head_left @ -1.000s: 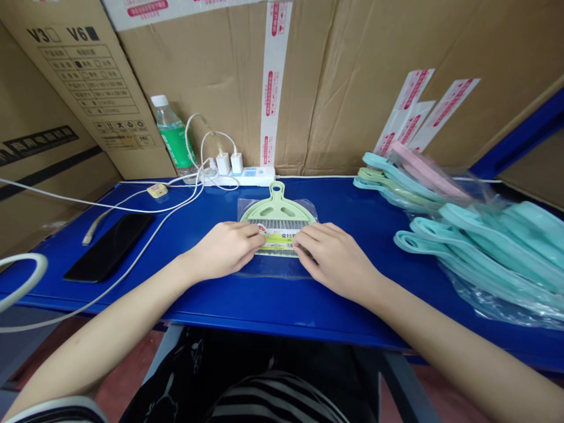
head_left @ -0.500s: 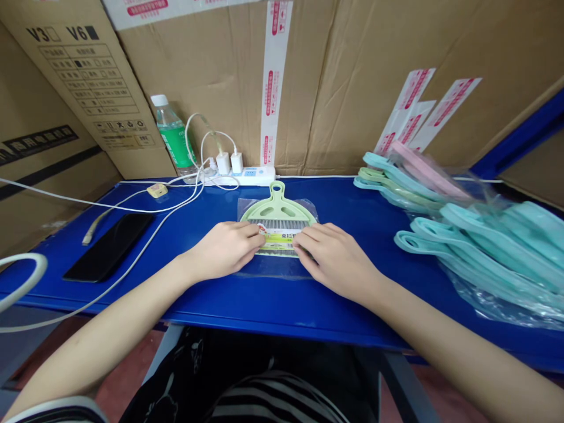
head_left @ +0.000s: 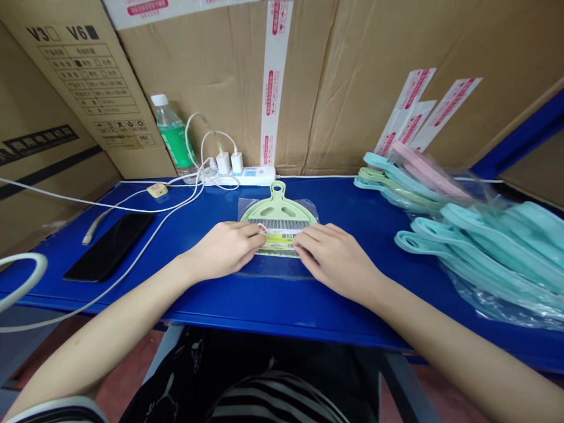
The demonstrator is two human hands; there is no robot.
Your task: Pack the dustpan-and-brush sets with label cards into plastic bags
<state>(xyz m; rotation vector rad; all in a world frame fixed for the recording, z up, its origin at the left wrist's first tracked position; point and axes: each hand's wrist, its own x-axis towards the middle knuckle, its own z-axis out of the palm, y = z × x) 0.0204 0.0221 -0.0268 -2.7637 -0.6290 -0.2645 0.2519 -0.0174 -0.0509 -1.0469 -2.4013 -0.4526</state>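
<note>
A light green dustpan and brush set (head_left: 277, 205) lies flat on the blue table, its handle pointing away from me. Grey bristles and a yellow-and-white label (head_left: 279, 236) show across its front, and clear plastic film reaches out around it. My left hand (head_left: 231, 248) is closed at the left side of the set, fingers curled onto the label's edge. Opposite it, my right hand (head_left: 333, 254) has its fingers bent over the right side, also touching the label. Both hands hide the set's lower corners, and the thumbs are partly hidden.
Bagged turquoise dustpan sets (head_left: 484, 247) are heaped at the right, with blue, green and pink ones (head_left: 409, 179) behind. A black phone (head_left: 109, 247), white cables, a power strip (head_left: 259, 175) and a bottle (head_left: 174, 135) occupy the left. Cardboard (head_left: 352, 76) walls the back.
</note>
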